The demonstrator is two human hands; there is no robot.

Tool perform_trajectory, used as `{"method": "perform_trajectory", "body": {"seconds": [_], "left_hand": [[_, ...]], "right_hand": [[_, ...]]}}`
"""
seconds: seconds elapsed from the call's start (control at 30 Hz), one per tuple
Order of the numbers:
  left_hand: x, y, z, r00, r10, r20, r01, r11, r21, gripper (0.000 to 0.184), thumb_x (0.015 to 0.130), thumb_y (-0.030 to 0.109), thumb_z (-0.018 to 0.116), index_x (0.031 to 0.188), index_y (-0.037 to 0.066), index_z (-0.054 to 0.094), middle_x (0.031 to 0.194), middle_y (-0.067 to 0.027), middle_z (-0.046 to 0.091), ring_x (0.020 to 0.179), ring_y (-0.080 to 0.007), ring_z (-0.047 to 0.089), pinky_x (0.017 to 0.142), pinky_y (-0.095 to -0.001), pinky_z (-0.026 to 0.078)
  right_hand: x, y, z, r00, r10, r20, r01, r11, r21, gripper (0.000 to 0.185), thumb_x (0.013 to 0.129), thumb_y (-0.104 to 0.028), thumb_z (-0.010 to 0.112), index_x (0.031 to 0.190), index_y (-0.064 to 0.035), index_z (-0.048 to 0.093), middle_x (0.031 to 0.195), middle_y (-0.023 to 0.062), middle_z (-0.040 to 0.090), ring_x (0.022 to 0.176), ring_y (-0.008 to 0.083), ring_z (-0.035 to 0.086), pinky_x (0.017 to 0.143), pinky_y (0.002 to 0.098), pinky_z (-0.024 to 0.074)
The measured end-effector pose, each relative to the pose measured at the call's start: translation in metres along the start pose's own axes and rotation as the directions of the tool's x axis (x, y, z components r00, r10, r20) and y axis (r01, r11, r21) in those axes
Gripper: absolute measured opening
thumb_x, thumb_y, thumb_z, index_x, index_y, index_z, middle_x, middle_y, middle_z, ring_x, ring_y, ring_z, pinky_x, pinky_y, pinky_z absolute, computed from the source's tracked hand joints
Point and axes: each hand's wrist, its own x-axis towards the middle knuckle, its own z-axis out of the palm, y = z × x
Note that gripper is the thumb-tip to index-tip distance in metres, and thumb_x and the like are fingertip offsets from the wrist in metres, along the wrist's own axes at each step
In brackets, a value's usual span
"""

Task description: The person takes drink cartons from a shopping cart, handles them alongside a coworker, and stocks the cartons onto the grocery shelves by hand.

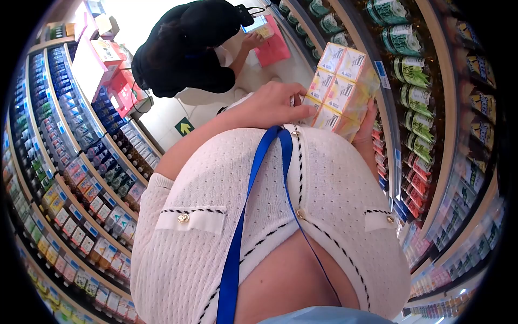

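Note:
A pack of small white and yellow cartons (335, 89), bundled in shiny clear film, is held tilted in front of my chest. My right hand (367, 123) grips its right side from beneath, with most of the fingers hidden behind it. On the other side, my left hand (276, 102) has its fingers bent and its thumb and fingertips against the pack's left edge. What the curled fingers of that hand do behind the edge is partly hidden.
Shelves of green bagged goods (413, 108) rise close on the right. Shelves of small packs (81, 178) curve along the left. Ahead, a person in black (189, 48) bends over, one hand near a pink box (272, 51). Pink and white cartons (108, 65) are stacked left of them. A green arrow sign (184, 127) marks the floor.

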Motion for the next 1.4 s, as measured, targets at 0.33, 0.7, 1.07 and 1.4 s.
{"method": "perform_trajectory", "body": {"seconds": [0.33, 0.7, 1.07, 1.4], "left_hand": [[0.003, 0.001, 0.000, 1.000, -0.011, 0.010, 0.011, 1.000, 0.001, 0.051, 0.078, 0.039, 0.058, 0.110, -0.001, 0.055, 0.079, -0.0110, 0.061, 0.065, -0.0165, 0.054, 0.057, -0.0282, 0.041], [0.002, -0.002, 0.004, 1.000, -0.001, -0.028, 0.000, 1.000, -0.019, 0.053, 0.076, 0.042, 0.058, 0.102, -0.004, 0.057, 0.078, -0.0144, 0.061, 0.069, -0.0238, 0.058, 0.061, -0.0325, 0.044], [0.007, -0.015, 0.005, 0.991, 0.131, -0.037, -0.131, 0.991, 0.018, 0.044, 0.078, 0.037, 0.059, 0.103, 0.000, 0.057, 0.076, -0.0126, 0.060, 0.071, -0.0204, 0.057, 0.063, -0.0321, 0.044], [0.001, -0.005, -0.001, 0.989, 0.143, -0.043, -0.143, 0.990, -0.014, 0.048, 0.079, 0.039, 0.057, 0.103, -0.002, 0.057, 0.079, -0.0135, 0.062, 0.073, -0.0216, 0.059, 0.065, -0.0311, 0.044]], "right_hand": [[0.002, -0.001, -0.009, 1.000, 0.026, 0.011, -0.026, 1.000, 0.010, 0.067, 0.078, -0.048, 0.053, 0.128, -0.0056, 0.037, 0.123, 0.0131, 0.048, 0.108, 0.0289, 0.049, 0.091, 0.0424, 0.0406], [-0.001, -0.002, -0.010, 0.999, 0.033, 0.019, -0.034, 0.999, 0.036, 0.067, 0.078, -0.047, 0.053, 0.128, -0.0060, 0.036, 0.124, 0.0131, 0.046, 0.110, 0.0291, 0.048, 0.091, 0.0430, 0.0398], [0.001, 0.002, -0.036, 0.998, 0.024, 0.057, -0.023, 1.000, -0.022, 0.051, 0.082, -0.045, 0.049, 0.120, -0.0102, 0.046, 0.111, 0.0085, 0.055, 0.099, 0.0246, 0.055, 0.082, 0.0398, 0.0464], [0.001, -0.003, -0.013, 0.997, 0.022, 0.071, -0.023, 1.000, 0.021, 0.053, 0.084, -0.043, 0.047, 0.123, -0.0077, 0.044, 0.116, 0.0122, 0.054, 0.102, 0.0272, 0.054, 0.085, 0.0409, 0.0448]]}}
